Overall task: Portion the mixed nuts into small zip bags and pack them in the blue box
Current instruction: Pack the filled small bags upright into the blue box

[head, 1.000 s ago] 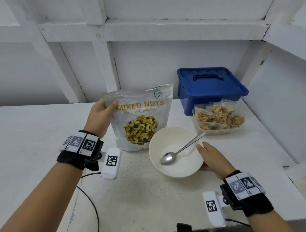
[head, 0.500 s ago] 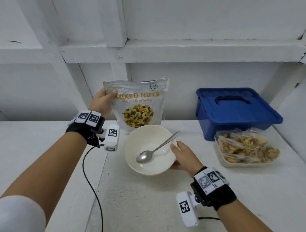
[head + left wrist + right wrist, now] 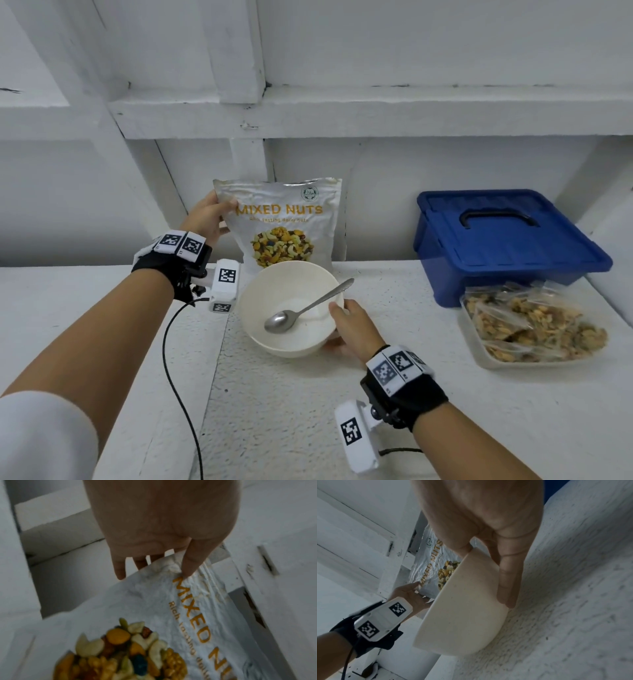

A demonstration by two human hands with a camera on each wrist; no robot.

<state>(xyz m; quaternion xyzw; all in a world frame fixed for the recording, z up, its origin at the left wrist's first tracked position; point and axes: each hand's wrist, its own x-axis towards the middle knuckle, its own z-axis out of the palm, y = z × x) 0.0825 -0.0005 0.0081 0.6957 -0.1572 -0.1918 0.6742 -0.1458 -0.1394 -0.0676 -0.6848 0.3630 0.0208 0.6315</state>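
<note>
White-painted ledge, with mixed-nuts pouch (image 3: 279, 224) upright just behind bowl (image 3: 291, 308), long axis vertical, mouth up, pinched at top corner by left hand (image 3: 208, 219), right hand (image 3: 349, 327) gripping bowl rim; spoon (image 3: 305, 308) inside; lidded blue box (image 3: 507, 240) well right, farther from both hands

Head view above; close wrist views sharing nut bag (image 3: 171, 615).
</note>
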